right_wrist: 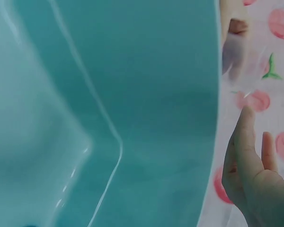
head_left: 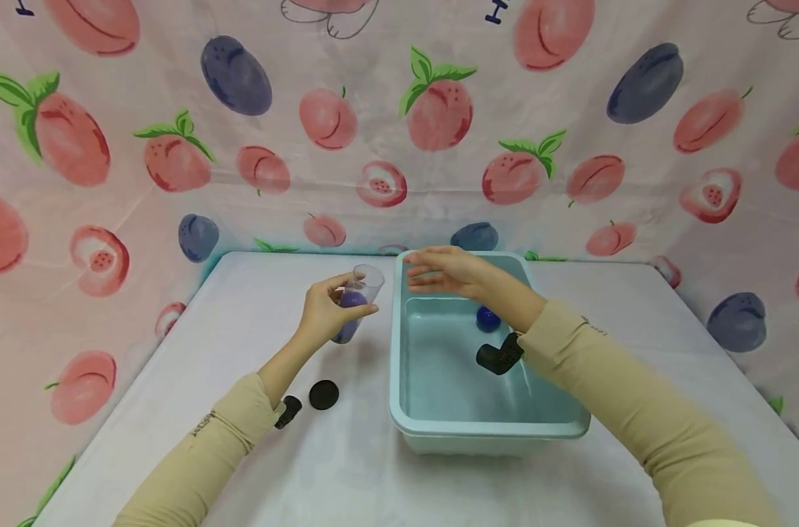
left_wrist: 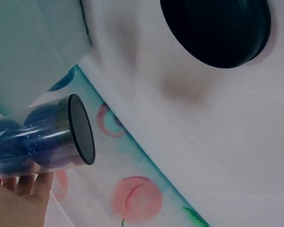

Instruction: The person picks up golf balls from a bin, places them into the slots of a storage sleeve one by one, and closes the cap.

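Observation:
In the head view my left hand [head_left: 323,311] holds a clear cylinder [head_left: 368,282], tilted, to the left of the tub. The left wrist view shows blue balls [left_wrist: 42,137] inside the cylinder, a dark disc on its near end, and my left fingers [left_wrist: 40,187] curled against its side. My right hand [head_left: 442,269] is over the far left part of the tub, fingers extended and holding nothing; the right wrist view shows the same hand [right_wrist: 255,175] beside the tub wall.
The light blue tub [head_left: 488,428] stands at centre right, with a blue ball [head_left: 487,320] and a black angled piece [head_left: 498,357] inside. A black round lid [head_left: 323,394] and a small black object [head_left: 289,412] lie on the white table [head_left: 241,329] near my left sleeve.

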A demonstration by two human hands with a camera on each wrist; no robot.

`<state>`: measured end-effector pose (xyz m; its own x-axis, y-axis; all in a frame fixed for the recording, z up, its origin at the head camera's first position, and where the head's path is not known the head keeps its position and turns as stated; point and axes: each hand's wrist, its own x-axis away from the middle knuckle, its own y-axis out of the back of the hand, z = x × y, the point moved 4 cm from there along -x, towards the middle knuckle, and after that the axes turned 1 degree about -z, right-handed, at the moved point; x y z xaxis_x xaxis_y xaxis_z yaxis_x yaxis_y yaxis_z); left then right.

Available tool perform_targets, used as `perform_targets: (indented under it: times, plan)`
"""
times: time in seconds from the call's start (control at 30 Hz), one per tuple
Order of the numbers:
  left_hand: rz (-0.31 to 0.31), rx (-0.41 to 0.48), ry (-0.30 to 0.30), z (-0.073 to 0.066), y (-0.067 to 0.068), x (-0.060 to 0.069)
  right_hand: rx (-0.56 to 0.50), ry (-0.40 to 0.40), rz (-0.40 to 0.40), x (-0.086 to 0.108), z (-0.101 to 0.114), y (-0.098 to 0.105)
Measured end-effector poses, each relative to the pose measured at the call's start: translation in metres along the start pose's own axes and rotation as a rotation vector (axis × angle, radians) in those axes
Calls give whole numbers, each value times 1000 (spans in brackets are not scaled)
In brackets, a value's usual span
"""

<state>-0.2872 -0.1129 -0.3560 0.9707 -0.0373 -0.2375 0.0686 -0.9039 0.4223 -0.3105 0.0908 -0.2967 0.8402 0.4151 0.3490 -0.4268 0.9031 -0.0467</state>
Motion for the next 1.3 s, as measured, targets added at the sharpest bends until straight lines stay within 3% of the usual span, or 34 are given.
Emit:
perform_targets:
  times: [0.4,0.83,1.3]
  plan:
    - [28,-10,26,3,5,2,80,-34,-13,-1,-5,25]
    - [27,-1,12,-1,9,4,244,-76,-141,-3,-13,47]
    - [27,-7,42,0,9,4,397,-142,-126,-5,-27,60]
